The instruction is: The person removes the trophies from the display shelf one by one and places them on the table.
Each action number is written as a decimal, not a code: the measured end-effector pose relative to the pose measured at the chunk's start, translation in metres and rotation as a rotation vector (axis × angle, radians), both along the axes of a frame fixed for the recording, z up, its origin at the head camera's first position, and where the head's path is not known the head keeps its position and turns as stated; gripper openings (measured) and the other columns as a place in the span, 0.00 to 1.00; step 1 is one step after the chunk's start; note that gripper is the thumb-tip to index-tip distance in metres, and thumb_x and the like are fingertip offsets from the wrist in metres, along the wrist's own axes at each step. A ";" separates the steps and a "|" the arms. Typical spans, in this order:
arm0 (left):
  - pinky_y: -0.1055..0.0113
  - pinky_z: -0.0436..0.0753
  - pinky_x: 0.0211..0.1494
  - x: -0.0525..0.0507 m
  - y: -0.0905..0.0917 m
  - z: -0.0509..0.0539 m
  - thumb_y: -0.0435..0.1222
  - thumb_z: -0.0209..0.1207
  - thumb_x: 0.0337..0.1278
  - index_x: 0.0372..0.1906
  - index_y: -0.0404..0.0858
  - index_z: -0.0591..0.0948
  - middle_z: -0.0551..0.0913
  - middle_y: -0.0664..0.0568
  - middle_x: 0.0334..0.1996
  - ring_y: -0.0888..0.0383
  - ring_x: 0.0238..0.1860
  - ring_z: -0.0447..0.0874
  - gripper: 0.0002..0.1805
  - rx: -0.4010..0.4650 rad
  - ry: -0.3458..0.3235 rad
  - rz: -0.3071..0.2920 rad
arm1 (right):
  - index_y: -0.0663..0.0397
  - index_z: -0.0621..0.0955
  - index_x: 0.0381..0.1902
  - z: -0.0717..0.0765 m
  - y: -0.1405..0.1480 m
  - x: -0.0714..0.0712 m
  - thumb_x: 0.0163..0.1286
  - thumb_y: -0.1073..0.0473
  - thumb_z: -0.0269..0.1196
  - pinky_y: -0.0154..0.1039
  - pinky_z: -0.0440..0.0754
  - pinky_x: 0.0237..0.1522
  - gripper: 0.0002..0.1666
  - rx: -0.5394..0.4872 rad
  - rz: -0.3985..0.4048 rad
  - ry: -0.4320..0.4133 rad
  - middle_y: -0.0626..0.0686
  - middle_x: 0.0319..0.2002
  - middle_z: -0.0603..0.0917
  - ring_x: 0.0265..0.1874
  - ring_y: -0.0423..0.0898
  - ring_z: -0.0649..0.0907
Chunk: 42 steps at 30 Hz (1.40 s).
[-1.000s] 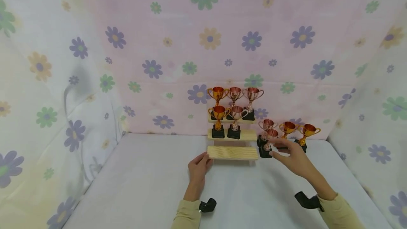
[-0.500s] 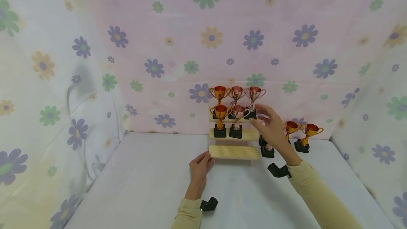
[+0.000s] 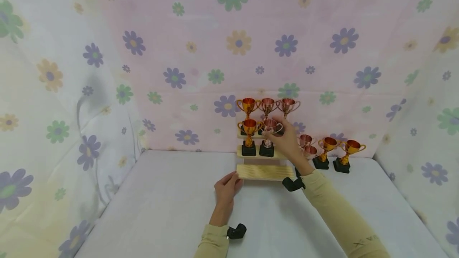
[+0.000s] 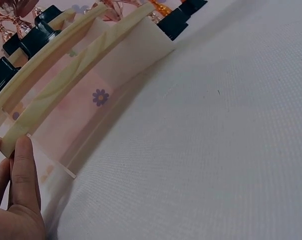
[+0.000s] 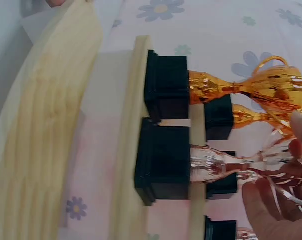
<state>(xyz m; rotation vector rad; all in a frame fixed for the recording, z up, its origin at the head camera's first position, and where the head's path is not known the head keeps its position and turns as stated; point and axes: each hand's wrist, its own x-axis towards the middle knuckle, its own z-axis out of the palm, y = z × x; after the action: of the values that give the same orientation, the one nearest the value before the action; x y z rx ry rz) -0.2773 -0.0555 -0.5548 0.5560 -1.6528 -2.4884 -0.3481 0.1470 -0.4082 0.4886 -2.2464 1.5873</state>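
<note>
My left hand [image 3: 226,190] pinches the left end of the wooden display stand's lowest step [image 3: 263,172], thumb above and fingers below in the left wrist view. On the middle step, my right hand [image 3: 288,142] grips a rose-gold trophy [image 5: 215,164] by its cup; its black base rests on the wood. A gold trophy [image 3: 249,132] stands just left of it. Behind them on the top step are a gold trophy [image 3: 248,104], a rose-gold trophy [image 3: 267,105] and a paler pinkish trophy [image 3: 287,106], their lower parts partly hidden.
Right of the stand, two rose-gold trophies [image 3: 310,151] are partly covered by my right arm. Two gold trophies, a nearer one [image 3: 327,146] and an outer one [image 3: 345,155], stand farther right on the white cloth [image 3: 161,210]. Flowered fabric [image 3: 197,51] hangs behind.
My right hand has moved left from the loose trophies, past the stand's right side, to the rose-gold trophy on the middle step. The left hand keeps its hold on the lowest step.
</note>
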 end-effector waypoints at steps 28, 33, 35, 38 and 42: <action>0.68 0.89 0.48 0.002 0.001 -0.001 0.29 0.62 0.67 0.55 0.24 0.81 0.85 0.40 0.45 0.59 0.39 0.87 0.16 0.013 0.031 0.009 | 0.72 0.73 0.66 0.024 0.009 0.043 0.66 0.70 0.69 0.18 0.79 0.40 0.31 0.010 -0.076 0.002 0.70 0.48 0.78 0.43 0.57 0.79; 0.67 0.89 0.49 0.003 0.001 -0.001 0.29 0.62 0.67 0.56 0.23 0.81 0.85 0.40 0.45 0.59 0.39 0.87 0.17 0.024 0.034 0.003 | 0.69 0.73 0.67 0.014 0.019 0.045 0.67 0.69 0.69 0.17 0.80 0.42 0.33 -0.011 -0.064 -0.009 0.68 0.51 0.78 0.43 0.51 0.77; 0.67 0.90 0.48 0.003 0.001 -0.002 0.29 0.62 0.66 0.56 0.24 0.81 0.85 0.40 0.45 0.59 0.39 0.87 0.17 0.021 0.032 0.004 | 0.67 0.73 0.68 0.006 0.026 0.043 0.67 0.67 0.70 0.17 0.80 0.42 0.33 -0.020 -0.051 0.003 0.66 0.51 0.78 0.43 0.47 0.76; 0.67 0.90 0.47 0.002 0.001 -0.002 0.29 0.63 0.66 0.55 0.24 0.81 0.85 0.40 0.45 0.59 0.39 0.87 0.17 0.016 0.026 0.013 | 0.64 0.74 0.67 -0.001 0.037 0.045 0.66 0.66 0.71 0.19 0.82 0.42 0.33 -0.018 -0.036 0.032 0.64 0.51 0.78 0.42 0.44 0.76; 0.68 0.90 0.47 0.000 0.002 -0.003 0.29 0.63 0.66 0.55 0.24 0.81 0.85 0.40 0.45 0.59 0.38 0.87 0.16 0.015 0.026 0.019 | 0.62 0.76 0.66 -0.003 0.048 0.055 0.64 0.67 0.72 0.19 0.82 0.41 0.32 0.022 -0.048 0.066 0.62 0.50 0.80 0.39 0.42 0.77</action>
<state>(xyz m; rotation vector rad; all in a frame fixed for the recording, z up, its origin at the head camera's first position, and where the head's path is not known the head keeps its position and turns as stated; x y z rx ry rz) -0.2776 -0.0539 -0.5581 0.5359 -1.6126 -2.4861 -0.2926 0.1951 -0.4113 0.4815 -2.2120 1.5027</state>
